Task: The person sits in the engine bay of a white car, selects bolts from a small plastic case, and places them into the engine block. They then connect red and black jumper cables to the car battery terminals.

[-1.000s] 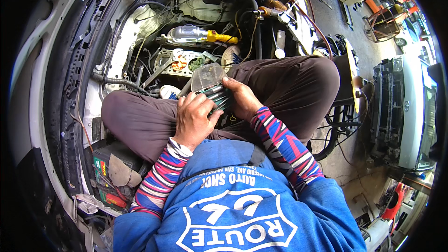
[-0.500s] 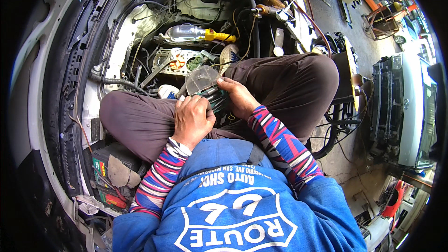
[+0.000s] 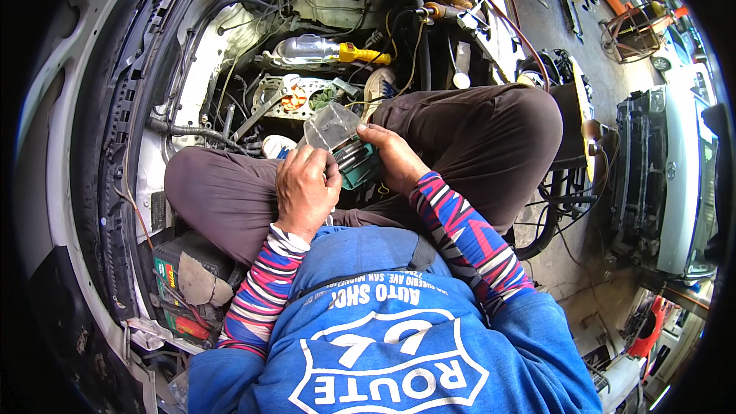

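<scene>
In my lap is a small green case with a raised clear plastic lid. Several dark, slim metal pieces lie in a row inside; their exact kind does not show. My right hand grips the case along its right side, thumb near the lid's hinge. Just left of the case is my left hand, its fingers curled and closed close to the metal pieces. Whatever those fingers hold, if anything, is hidden under the hand.
I sit cross-legged in an engine bay. Ahead are a metal engine head and a yellow-handled work lamp. A car battery stands at my left, a dark wall of trim and wiring beyond it. Hoses and cables run along the right.
My left hand has drawn slightly left and back from the case, uncovering more of the metal pieces and green body. The case has tilted a little; my right hand still holds it.
</scene>
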A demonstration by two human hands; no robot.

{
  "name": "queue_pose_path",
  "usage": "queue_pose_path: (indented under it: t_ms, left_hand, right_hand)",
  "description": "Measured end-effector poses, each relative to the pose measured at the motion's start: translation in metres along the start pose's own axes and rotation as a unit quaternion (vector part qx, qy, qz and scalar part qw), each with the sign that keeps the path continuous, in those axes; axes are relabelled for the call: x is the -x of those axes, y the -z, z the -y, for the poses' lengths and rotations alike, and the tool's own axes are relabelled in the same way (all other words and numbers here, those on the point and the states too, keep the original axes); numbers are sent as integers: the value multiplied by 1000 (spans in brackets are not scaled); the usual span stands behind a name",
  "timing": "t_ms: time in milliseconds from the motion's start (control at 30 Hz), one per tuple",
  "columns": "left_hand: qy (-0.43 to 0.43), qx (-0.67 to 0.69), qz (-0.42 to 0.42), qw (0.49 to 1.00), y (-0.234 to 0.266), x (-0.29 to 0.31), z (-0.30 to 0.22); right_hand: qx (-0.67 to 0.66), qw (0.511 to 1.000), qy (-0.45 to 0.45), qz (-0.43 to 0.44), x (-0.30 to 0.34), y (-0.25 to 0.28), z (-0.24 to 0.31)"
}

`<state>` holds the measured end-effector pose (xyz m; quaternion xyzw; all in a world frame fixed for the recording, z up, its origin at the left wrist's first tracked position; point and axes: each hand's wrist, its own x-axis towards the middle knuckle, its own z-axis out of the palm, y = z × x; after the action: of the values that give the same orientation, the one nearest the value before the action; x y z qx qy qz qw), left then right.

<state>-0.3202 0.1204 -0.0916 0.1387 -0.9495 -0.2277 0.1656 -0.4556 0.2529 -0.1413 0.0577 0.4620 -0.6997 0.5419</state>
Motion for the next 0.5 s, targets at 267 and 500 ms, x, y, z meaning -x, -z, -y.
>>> queue_pose_path:
  t_ms: [267, 500]
  left_hand:
    - [-47, 59, 9, 997, 5, 0, -11]
    - [-32, 50, 102, 993, -4, 1, -20]
  right_hand:
    - [4, 999, 37, 7, -5, 4, -5]
    - [14, 998, 65, 2, -8, 6, -7]
